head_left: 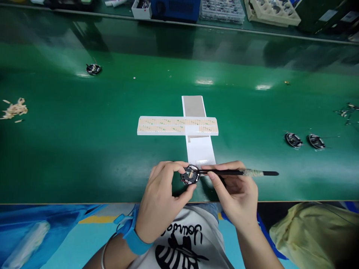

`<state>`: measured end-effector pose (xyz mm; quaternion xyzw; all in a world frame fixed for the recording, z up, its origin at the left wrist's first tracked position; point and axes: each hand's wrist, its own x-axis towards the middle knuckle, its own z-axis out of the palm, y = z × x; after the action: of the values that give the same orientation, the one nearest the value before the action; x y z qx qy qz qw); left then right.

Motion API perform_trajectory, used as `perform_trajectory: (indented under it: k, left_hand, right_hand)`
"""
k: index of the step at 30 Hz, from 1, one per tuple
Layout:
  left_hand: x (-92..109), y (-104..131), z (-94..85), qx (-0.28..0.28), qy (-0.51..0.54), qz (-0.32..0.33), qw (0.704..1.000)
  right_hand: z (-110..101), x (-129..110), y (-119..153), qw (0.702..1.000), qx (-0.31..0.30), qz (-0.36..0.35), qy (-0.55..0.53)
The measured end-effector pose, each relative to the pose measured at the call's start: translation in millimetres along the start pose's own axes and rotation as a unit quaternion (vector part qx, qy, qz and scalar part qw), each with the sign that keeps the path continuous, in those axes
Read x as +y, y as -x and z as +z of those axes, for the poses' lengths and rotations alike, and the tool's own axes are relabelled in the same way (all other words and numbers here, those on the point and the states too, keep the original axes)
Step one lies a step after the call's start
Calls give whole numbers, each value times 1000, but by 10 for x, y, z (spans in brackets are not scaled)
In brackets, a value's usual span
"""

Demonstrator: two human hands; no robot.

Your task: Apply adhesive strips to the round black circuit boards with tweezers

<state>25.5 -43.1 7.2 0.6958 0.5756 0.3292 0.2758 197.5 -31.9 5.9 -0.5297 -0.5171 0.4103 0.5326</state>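
Observation:
Near the table's front edge, my left hand (165, 192) grips a small round black part (190, 175) between thumb and fingers. My right hand (238, 190) is closed on black tweezers (230, 172), whose tips touch or nearly touch the part's right side. Just beyond the hands lies a white strip (200, 151) with a grey far end. Across it rests a second white strip with rows of small beige pieces (162, 126).
Two round black parts (293, 139) lie at the right, with thin wires (349, 112) beyond. Another round part (93, 68) sits at the back left. Beige pieces (16, 108) are heaped at the far left. A shelf with a blue box (175, 10) and trays (222, 10) runs along the back.

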Motion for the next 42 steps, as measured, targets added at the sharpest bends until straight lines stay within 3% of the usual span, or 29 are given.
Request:
perform_trajectory:
  k: [3, 5, 7, 9, 12, 14, 16, 18, 21, 23, 27, 31, 33, 35, 38, 40, 42]
  left_hand:
    - [109, -82, -157, -1, 9, 5, 1000]
    - [235, -317, -318, 17, -13, 39, 999]
    - [334, -740, -454, 52, -40, 98, 993]
    - [329, -1314, -508, 71, -51, 130, 988]
    - [92, -2209, -405, 99, -76, 57, 991]
    - [-123, -2653, -268, 119, -135, -18, 984]
    - [-285, -2909, -148, 109, -144, -41, 983]
    - [-347, -2996, -100, 93, -148, -43, 984]
    - [-246, -2871, -198, 78, -153, -8, 985]
    - [-90, -2620, -332, 67, -152, 35, 985]
    - [217, -1741, -537, -6, -155, 174, 973]
    - [264, -769, -507, -105, -142, 207, 962]
    - [189, -438, -447, -129, -125, 179, 967]
    - [88, -240, -395, -124, -98, 137, 978]
    - [-49, -119, -342, -62, -47, 83, 993]
    - [-106, -96, -316, -22, -20, 63, 998]
    - [-130, -93, -289, -2, -12, 52, 999]
  right_hand:
    - [-129, -82, -60, 996, 64, -9, -54]
    - [-250, -140, -151, 985, 142, -44, -90]
    - [-366, -165, -264, 969, 207, -82, -105]
    - [-462, -143, -366, 964, 230, -92, -99]
    - [-609, -56, -428, 969, 224, -81, -56]
    - [-751, -5, -401, 971, 227, -66, 32]
    - [-931, 30, -344, 958, 233, -50, 159]
    - [-1129, 61, -294, 929, 241, -32, 279]
    - [-1404, 127, -308, 877, 270, -4, 398]
    - [-1538, 172, -399, 858, 263, 18, 441]
    - [-1626, 200, -719, 843, 210, 73, 490]
    - [-1618, 163, -1057, 814, 177, 130, 537]
    - [-1643, 140, -1185, 799, 157, 164, 557]
    - [-1674, 102, -1262, 781, 145, 191, 576]
    - [-1620, -14, -1243, 766, 130, 205, 596]
    - [-1423, -130, -1118, 771, 106, 200, 596]
    - [-1060, -246, -898, 792, 66, 172, 582]
